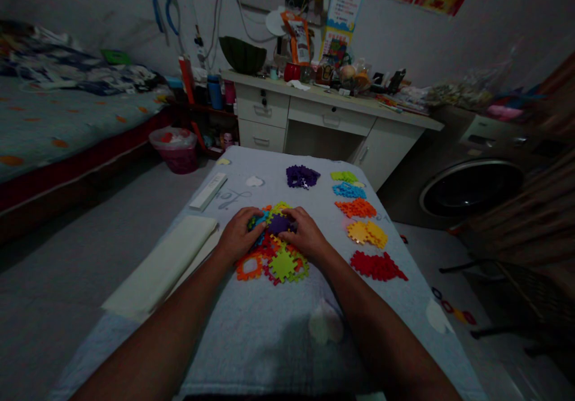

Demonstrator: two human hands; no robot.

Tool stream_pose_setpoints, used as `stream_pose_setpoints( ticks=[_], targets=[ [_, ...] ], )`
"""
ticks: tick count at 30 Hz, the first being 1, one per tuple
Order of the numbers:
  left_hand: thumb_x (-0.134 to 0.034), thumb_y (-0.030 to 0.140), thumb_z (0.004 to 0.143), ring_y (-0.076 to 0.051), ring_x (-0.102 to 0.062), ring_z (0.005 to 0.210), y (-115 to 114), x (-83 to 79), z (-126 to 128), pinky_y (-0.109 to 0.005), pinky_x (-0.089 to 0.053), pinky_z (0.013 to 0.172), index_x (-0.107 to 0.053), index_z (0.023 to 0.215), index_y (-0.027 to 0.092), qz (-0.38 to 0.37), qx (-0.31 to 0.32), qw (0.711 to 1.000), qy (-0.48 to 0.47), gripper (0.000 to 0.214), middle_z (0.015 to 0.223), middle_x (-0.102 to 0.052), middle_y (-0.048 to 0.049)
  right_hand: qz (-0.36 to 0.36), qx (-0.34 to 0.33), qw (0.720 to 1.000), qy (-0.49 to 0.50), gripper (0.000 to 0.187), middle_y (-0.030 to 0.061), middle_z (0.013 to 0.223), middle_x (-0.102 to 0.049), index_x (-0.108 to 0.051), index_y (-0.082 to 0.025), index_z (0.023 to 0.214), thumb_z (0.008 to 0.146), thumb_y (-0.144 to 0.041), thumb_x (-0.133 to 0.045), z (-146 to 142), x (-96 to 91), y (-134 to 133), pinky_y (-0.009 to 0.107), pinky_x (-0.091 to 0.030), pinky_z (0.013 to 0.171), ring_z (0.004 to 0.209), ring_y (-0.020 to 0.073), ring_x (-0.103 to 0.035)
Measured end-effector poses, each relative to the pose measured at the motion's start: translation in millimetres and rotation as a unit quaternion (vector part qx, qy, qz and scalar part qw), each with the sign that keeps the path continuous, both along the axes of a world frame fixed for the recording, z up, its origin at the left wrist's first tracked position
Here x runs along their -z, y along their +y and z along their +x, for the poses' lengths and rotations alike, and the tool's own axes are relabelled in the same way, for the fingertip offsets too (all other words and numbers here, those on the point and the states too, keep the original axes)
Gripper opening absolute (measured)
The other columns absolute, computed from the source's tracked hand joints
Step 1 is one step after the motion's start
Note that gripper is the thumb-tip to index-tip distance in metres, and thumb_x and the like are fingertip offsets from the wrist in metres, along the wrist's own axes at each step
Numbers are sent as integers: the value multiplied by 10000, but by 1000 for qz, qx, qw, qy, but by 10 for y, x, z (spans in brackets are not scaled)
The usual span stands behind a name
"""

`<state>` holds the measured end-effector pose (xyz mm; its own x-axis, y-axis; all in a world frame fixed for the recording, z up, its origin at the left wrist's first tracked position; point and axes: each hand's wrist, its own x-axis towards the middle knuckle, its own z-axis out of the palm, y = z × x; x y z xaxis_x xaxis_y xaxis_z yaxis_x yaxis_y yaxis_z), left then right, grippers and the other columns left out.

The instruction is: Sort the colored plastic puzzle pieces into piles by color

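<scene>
Item: mixed pile of interlocking plastic pieces, frame centre, on counter; purple piece gripped by right hand; left hand curled against it, grasp not discernible. Piece is best eased free gently, pile steadied.

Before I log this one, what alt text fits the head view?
The left hand and right hand rest on a mixed pile of colourful toothed plastic tiles on a grey tablecloth. Beyond and right of it lie sorted heaps: purple, green, blue, orange, yellow, red. A cluttered desk stands behind.
</scene>
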<state>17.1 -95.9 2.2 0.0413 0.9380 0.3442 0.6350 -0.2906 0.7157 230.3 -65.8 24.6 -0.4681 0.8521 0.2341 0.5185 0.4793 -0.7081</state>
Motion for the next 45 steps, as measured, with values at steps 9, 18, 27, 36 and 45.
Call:
stream_pose_setpoints(
  ticks=[9, 18, 27, 36, 45],
  targets=[
    [-540, 417, 841, -252, -585, 1107, -7, -36, 9, -432, -450, 1018, -631, 1054, 208, 1, 4, 1000, 6, 312, 1148, -636, -86, -137, 70, 971, 183, 226, -20, 744, -608, -651, -185, 921, 710, -266, -634, 122, 70, 348, 250, -463, 673, 703, 137, -561],
    [-558, 422, 825, -274, -576, 1124, 31, 26, -8, -471, -418, 1025, -650, 1033, 203, 18, -14, 999, 35, 316, 1151, -660, -96, -42, 306, 923, 230, 195, 4, 732, -636, -636, -176, 794, 629, -277, -612, 326, 70, 1273, 276, -488, 693, 715, 154, -576],
    [-552, 409, 830, -286, -560, 1127, 1, -26, 10, -476, -416, 1009, -652, 1050, 215, 16, -17, 998, 55, 310, 1174, -653, -88, -97, 358, 872, 320, 297, -19, 675, -596, -597, -155, 902, 630, -266, -554, 209, 396, 1566, 228, -462, 534, 573, 126, -573],
    [-547, 429, 853, -274, -566, 1141, -1, -2, 3, -460, -432, 1024, -647, 1068, 209, 10, -19, 999, 32, 324, 1196, -629, -93, -92, 349, 901, 243, 372, 60, 861, -676, -605, -148, 1010, 674, -259, -491, 230, 467, 1523, 243, -521, 610, 723, 159, -668],
    [-406, 474, 937, -239, -561, 1172, -42, -112, -12, -410, -412, 1069, -643, 1059, 208, -3, -47, 998, -47, 377, 1187, -625, -75, -1, 274, 945, 179, 346, 91, 967, -701, -659, -146, 964, 708, -328, -514, 189, 262, 1339, 295, -512, 779, 851, 191, -636]
  ],
)
